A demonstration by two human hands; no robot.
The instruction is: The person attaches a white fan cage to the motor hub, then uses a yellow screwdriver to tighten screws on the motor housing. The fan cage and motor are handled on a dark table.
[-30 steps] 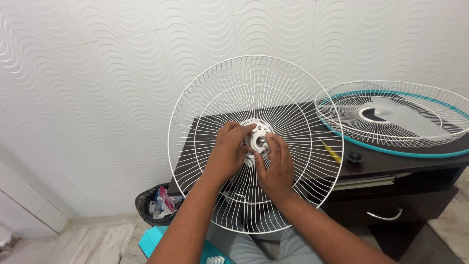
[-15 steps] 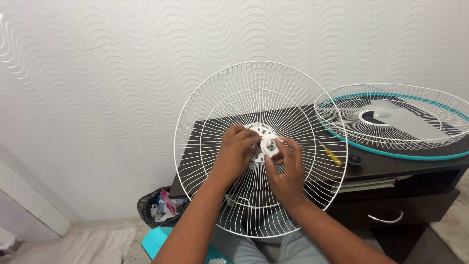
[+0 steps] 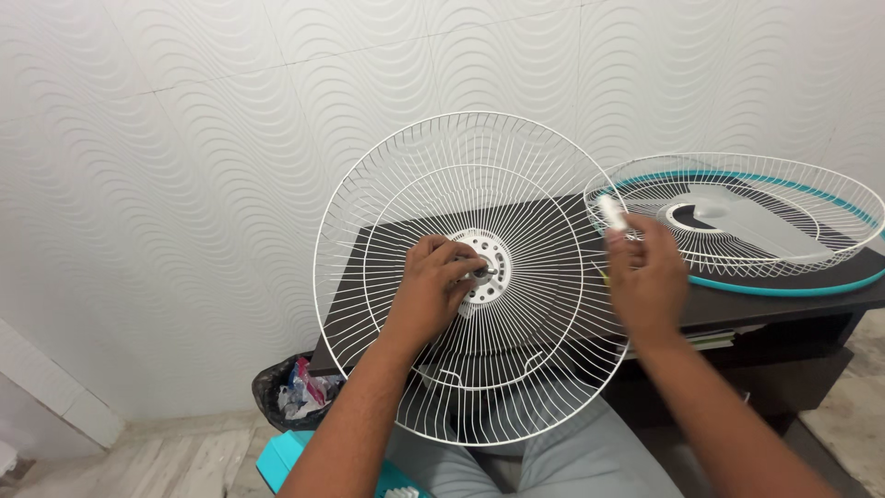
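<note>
A round white wire fan guard (image 3: pixel 516 175) stands tilted upright in front of me, its lower rim over my lap. My left hand (image 3: pixel 433 286) grips its white centre hub (image 3: pixel 489 263) from the near side. My right hand (image 3: pixel 645 277) is off to the right of the guard, holding a small white plastic part (image 3: pixel 611 212) between the fingers, raised near the second guard. That second white wire guard (image 3: pixel 737 221), with a teal rim, lies flat on the dark table (image 3: pixel 830 281).
The dark table has a shelf holding flat items (image 3: pixel 710 339) below. A black bin (image 3: pixel 290 392) with rubbish stands on the floor at left, beside a teal object (image 3: pixel 286 456). A white wavy-textured wall is behind.
My right hand has left the hub and moved right, carrying the small white part with it. My left hand stays on the hub.
</note>
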